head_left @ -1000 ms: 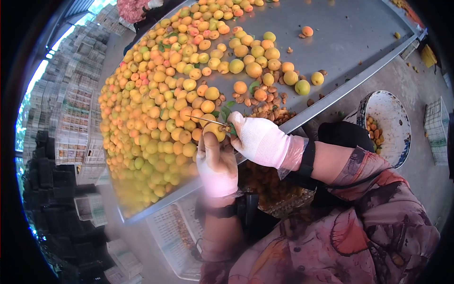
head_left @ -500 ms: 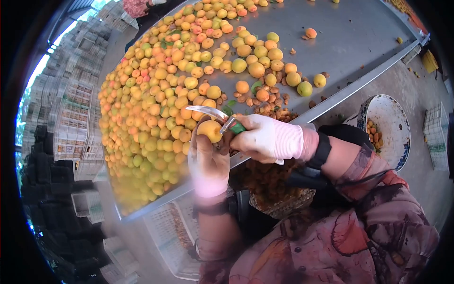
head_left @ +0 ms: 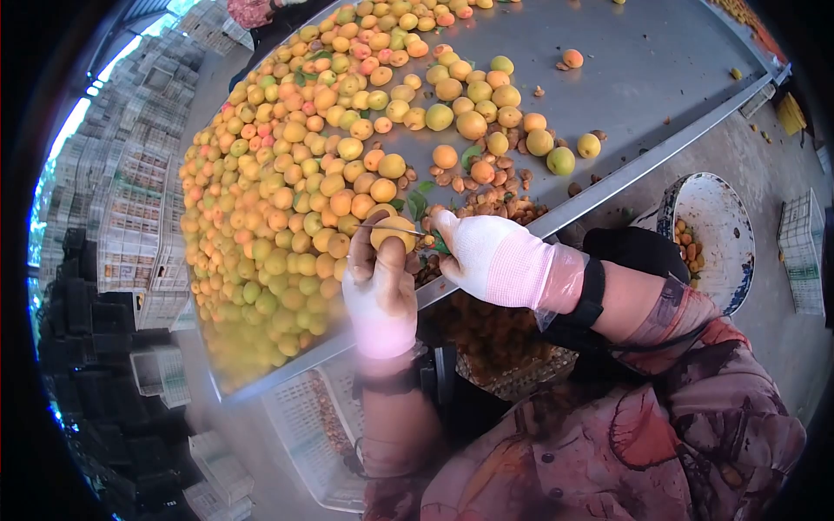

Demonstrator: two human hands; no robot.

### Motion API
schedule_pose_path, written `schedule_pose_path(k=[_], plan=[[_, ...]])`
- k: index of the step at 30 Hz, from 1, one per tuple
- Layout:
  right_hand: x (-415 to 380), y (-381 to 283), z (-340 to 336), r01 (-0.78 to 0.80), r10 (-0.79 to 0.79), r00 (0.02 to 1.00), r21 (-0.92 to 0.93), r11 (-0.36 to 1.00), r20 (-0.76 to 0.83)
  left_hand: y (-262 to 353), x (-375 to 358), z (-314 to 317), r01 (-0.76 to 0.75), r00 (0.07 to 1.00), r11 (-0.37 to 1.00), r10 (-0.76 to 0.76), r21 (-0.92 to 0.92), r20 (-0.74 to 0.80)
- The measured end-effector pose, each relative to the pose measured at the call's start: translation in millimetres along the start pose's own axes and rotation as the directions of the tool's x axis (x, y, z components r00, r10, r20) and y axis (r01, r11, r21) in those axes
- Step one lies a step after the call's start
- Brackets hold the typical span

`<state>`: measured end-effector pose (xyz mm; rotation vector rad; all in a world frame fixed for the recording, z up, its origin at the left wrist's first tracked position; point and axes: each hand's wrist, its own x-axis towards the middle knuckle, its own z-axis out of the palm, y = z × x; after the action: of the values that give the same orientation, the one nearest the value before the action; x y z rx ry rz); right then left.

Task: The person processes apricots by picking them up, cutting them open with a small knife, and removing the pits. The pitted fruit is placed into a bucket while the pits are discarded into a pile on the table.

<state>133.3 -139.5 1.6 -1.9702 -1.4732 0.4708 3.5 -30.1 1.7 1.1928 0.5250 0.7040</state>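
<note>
My left hand [head_left: 379, 291], in a pale glove, holds a yellow-orange apricot [head_left: 395, 233] at its fingertips over the near edge of the metal table [head_left: 643, 61]. My right hand [head_left: 491, 256], also gloved, grips a small knife [head_left: 395, 228] with a green handle; its thin blade lies across the top of the apricot. A large heap of apricots [head_left: 287, 200] covers the table's left part. A pile of brown pits [head_left: 491, 195] lies just beyond my right hand.
A basket of cut fruit [head_left: 495, 334] sits below the table edge under my hands. A white bowl [head_left: 717, 230] with a few pieces stands on the floor at right. Stacked crates [head_left: 130, 208] fill the left side. Another person [head_left: 252, 13] is at the far end.
The knife, lifted clear with its curved blade above the apricot half a second ago, is back down with the blade edge-on across the fruit. Both hands stayed at the table edge.
</note>
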Motion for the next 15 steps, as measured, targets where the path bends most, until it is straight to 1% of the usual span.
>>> schedule_pose_path(k=[1, 2, 3, 5, 6, 7, 8, 9, 11, 12, 13, 14, 15], plan=[[0.1, -0.2, -3.1, 0.001, -0.001, 1.0, 0.0, 1.0, 0.001, 3.5, -0.4, 0.2, -0.05, 0.999, 0.987, 0.049, 0.155, 0.011], [0.9, 0.8, -7.5, 0.016, -0.014, 0.999, -0.043, 0.999, 0.045, 5.3, -0.9, 0.2, -0.099, 0.995, 0.947, 0.095, 0.305, 0.029], [1.2, 1.7, -10.1, 0.032, -0.024, 0.996, -0.084, 0.996, 0.088, 3.8, -0.6, -0.2, -0.099, 0.995, 0.947, 0.095, 0.304, 0.027], [1.2, 2.1, -12.1, 0.035, -0.026, 0.996, -0.097, 0.995, 0.091, -2.1, 0.8, -1.9, -0.227, 0.97, 0.898, 0.245, 0.377, -0.001], [1.6, 1.3, -13.0, 0.037, -0.027, 0.996, -0.109, 0.993, 0.089, -3.4, 0.0, -3.3, -0.228, 0.969, 0.897, 0.247, 0.378, -0.002], [1.3, 0.5, -11.4, 0.04, -0.03, 0.996, -0.111, 0.993, 0.085, -4.1, -0.1, -4.1, -0.179, 0.98, 0.947, 0.196, 0.266, -0.039], [-0.1, 0.5, -6.9, 0.037, -0.033, 0.998, -0.071, 0.997, 0.06, -5.6, 1.3, -3.7, -0.131, 0.988, 0.98, 0.142, 0.148, -0.067], [-1.1, 1.3, -3.3, 0.033, -0.032, 0.999, -0.032, 0.999, 0.035, -9.5, 3.6, -2.1, -0.137, 0.987, 0.98, 0.147, 0.147, -0.061], [-0.2, 4.8, 2.0, 0.037, -0.037, 0.999, -0.007, 0.999, 0.035, -21.5, 5.6, -0.9, -0.109, 0.993, 0.982, 0.102, -0.156, -0.056], [1.1, 8.4, 6.1, 0.053, -0.053, 0.999, 0.02, 0.998, -0.006, -25.8, 7.8, -5.0, -0.155, 0.988, 0.985, 0.155, -0.074, -0.002], [1.7, 10.3, 8.6, 0.071, -0.069, 0.997, 0.046, 0.996, -0.046, -22.1, 7.8, -5.2, -0.151, 0.988, 0.986, 0.151, -0.073, -0.002], [1.3, 11.0, 8.6, 0.109, -0.105, 0.991, 0.046, 0.993, -0.084, -15.5, 7.6, -3.6, -0.139, 0.99, 0.99, 0.139, -0.028, 0.006], [1.2, 9.8, 10.4, 0.108, -0.104, 0.991, 0.046, 0.993, -0.084, -12.1, 7.3, -2.3, -0.127, 0.992, 0.992, 0.127, 0.018, 0.014]])
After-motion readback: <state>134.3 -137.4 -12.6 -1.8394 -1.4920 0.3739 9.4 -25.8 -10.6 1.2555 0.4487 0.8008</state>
